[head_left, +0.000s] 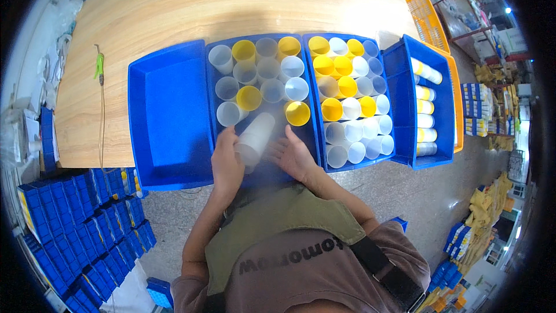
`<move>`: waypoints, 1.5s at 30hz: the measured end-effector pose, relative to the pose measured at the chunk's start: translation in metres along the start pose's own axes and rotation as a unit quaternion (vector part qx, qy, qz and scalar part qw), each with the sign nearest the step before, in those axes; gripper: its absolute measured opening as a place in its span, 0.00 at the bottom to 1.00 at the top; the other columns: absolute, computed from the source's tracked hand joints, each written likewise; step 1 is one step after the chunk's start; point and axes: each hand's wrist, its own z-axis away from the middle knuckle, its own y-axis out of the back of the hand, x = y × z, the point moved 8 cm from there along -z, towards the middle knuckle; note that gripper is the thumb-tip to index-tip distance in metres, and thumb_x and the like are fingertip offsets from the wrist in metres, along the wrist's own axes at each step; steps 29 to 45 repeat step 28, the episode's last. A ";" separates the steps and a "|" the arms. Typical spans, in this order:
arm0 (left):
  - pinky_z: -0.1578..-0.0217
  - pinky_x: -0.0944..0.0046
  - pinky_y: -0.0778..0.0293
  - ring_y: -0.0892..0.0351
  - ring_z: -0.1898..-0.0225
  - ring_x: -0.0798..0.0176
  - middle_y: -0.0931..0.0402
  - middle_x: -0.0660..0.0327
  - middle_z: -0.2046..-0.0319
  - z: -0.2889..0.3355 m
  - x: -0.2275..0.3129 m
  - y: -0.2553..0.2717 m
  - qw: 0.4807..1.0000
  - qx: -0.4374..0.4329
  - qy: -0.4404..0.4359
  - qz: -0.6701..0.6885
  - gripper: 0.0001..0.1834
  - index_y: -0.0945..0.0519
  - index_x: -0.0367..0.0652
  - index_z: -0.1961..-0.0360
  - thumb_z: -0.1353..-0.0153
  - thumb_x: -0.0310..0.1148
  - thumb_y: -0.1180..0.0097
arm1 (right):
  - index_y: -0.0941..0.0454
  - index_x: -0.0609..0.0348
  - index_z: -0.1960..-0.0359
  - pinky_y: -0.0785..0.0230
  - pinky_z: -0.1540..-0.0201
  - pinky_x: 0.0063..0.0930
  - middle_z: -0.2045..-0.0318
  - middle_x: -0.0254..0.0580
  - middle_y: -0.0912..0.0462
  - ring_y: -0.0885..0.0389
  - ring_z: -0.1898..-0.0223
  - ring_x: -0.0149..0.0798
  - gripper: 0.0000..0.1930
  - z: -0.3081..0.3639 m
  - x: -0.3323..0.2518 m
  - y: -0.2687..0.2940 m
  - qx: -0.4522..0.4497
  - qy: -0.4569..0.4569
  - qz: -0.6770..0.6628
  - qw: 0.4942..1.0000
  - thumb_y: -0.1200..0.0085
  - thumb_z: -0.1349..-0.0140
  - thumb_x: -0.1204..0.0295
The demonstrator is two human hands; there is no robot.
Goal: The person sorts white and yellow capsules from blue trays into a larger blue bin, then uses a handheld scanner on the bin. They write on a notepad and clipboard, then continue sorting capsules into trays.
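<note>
A frosted white plastic cup (256, 136), possibly a nested stack, is tilted over the near part of a blue bin (215, 130). My left hand (227, 159) is closed on its left side. To the right, my right hand (295, 155) has its thumb raised and its fingers apart. Its fingertips are close to the cup; whether they touch it I cannot tell. Upright cups fill the far part of this bin in rows, frosted white ones and a few yellow ones, with a yellow cup (297, 114) just beyond my right thumb.
A bare blue bin (174, 110) is at the left. Right of the middle bin, another blue bin (317, 133) holds more cups; farther right, a tilted blue bin (434, 151) has cups lying sideways. A green-handled air gun (99, 65) rests on the wooden table (174, 0). Blue bins (75, 220) are stacked lower left.
</note>
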 end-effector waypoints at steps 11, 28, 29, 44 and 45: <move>0.60 0.59 0.22 0.17 0.62 0.47 0.19 0.47 0.62 0.025 0.053 0.074 0.998 0.033 -0.045 -0.032 0.25 0.17 0.36 0.59 0.60 0.10 0.53 | 0.44 0.56 0.37 0.37 0.40 0.43 0.44 0.46 0.30 0.31 0.41 0.44 0.31 0.008 0.018 -0.068 -0.158 0.028 0.129 0.978 0.54 0.32 0.50; 0.48 0.51 0.35 0.33 0.47 0.49 0.30 0.51 0.52 -0.050 -0.042 -0.018 0.965 -0.047 -0.030 -0.257 0.26 0.29 0.43 0.46 0.47 0.25 0.40 | 0.58 0.57 0.29 0.43 0.35 0.47 0.37 0.49 0.39 0.36 0.37 0.50 0.40 0.016 -0.040 0.011 0.005 0.241 0.038 0.970 0.44 0.36 0.66; 0.48 0.51 0.35 0.33 0.47 0.49 0.30 0.51 0.52 -0.050 -0.042 -0.018 0.965 -0.047 -0.030 -0.257 0.26 0.29 0.43 0.46 0.47 0.25 0.40 | 0.58 0.57 0.29 0.43 0.35 0.47 0.37 0.49 0.39 0.36 0.37 0.50 0.40 0.016 -0.040 0.011 0.005 0.241 0.038 0.970 0.44 0.36 0.66; 0.48 0.51 0.35 0.33 0.47 0.49 0.30 0.51 0.52 -0.050 -0.042 -0.018 0.965 -0.047 -0.030 -0.257 0.26 0.29 0.43 0.46 0.47 0.25 0.40 | 0.58 0.57 0.29 0.43 0.35 0.47 0.37 0.49 0.39 0.36 0.37 0.50 0.40 0.016 -0.040 0.011 0.005 0.241 0.038 0.970 0.44 0.36 0.66; 0.48 0.51 0.35 0.33 0.47 0.49 0.30 0.51 0.52 -0.050 -0.042 -0.018 0.965 -0.047 -0.030 -0.257 0.26 0.29 0.43 0.46 0.47 0.25 0.40 | 0.58 0.57 0.29 0.43 0.35 0.47 0.37 0.49 0.39 0.36 0.37 0.50 0.40 0.016 -0.040 0.011 0.005 0.241 0.038 0.970 0.44 0.36 0.66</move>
